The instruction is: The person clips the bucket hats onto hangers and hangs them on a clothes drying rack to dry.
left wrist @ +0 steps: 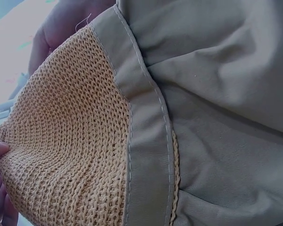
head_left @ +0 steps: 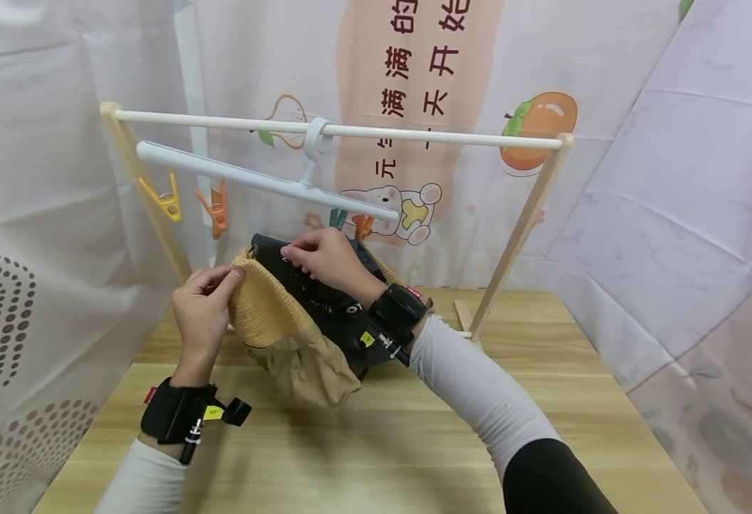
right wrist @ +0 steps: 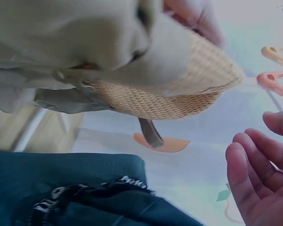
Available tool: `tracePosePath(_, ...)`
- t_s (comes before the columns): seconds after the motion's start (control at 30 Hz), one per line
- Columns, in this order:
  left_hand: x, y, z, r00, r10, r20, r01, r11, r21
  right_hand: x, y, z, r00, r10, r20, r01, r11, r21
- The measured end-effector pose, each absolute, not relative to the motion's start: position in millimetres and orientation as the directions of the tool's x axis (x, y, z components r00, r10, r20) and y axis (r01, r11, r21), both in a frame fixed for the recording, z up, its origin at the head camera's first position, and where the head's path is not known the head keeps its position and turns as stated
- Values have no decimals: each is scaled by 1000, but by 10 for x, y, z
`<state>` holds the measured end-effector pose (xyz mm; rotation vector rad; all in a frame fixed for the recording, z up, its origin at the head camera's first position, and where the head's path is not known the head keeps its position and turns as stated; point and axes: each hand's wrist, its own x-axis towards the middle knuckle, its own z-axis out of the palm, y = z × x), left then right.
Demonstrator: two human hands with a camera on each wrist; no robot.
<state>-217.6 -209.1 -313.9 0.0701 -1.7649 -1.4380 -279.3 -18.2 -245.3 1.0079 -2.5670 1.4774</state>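
Observation:
My left hand [head_left: 202, 307] pinches the edge of a hat-like piece, yellow knit [head_left: 267, 300] joined to beige cloth [head_left: 314, 368]. The left wrist view shows the stitched beige band [left wrist: 148, 155] beside the knit [left wrist: 75, 117], with fingertips on the knit's edge. My right hand [head_left: 334, 264] hovers above dark cloth with white lettering [head_left: 344, 332]. In the right wrist view, the right hand [right wrist: 266, 179] has bent fingers, a gap before the thumb, and nothing between them; dark green cloth [right wrist: 70, 169] lies below. A short strap [right wrist: 151, 133] dangles from the hat-like piece.
A pale blue hanger [head_left: 241, 175] hangs tilted from a rack's white rod [head_left: 414, 135]. A teal clip [head_left: 339, 218] and an orange clip [head_left: 363, 227] hang beneath its right end; yellow [head_left: 169, 203] and orange [head_left: 217, 214] clips hang left. The rack stands on a wooden table [head_left: 389, 457].

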Motion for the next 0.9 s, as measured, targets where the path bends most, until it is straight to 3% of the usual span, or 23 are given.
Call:
tracePosePath(0.43,-2203,-2212,-3092,-604,-568,559,438,350,828,-2762,-505,-2218,-778,-498,384,-591,371,-717)
tracePosePath(0.9,-2269,-2216,-2955,-594,-552,585,461,363,810,-2771,-768,-1979,-785,-435,442,-609,409,-680)
